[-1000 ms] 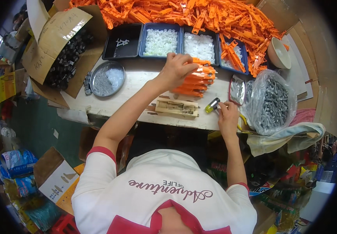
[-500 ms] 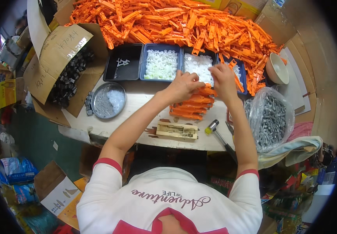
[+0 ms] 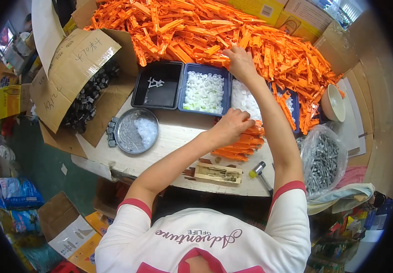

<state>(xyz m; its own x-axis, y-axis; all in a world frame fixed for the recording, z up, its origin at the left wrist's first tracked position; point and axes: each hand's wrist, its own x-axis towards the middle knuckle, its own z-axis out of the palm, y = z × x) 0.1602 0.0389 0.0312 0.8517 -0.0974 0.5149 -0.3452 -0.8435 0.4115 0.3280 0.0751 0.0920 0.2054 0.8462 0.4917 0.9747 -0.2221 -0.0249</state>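
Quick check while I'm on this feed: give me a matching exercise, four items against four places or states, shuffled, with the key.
1. left hand
2. right hand
3. hammer
4. round metal dish

A. right of the tan slotted block
B. holds clear pieces
C. at the large orange heap
D. at the small orange stack

Pairs: 1-D, 2-C, 3-A, 4-B

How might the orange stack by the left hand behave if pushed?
The orange stack would probably slide apart: its layers show no binding. It looks like slim plastic, so probably light. Its straight, unsagging edges suggest stiffness.
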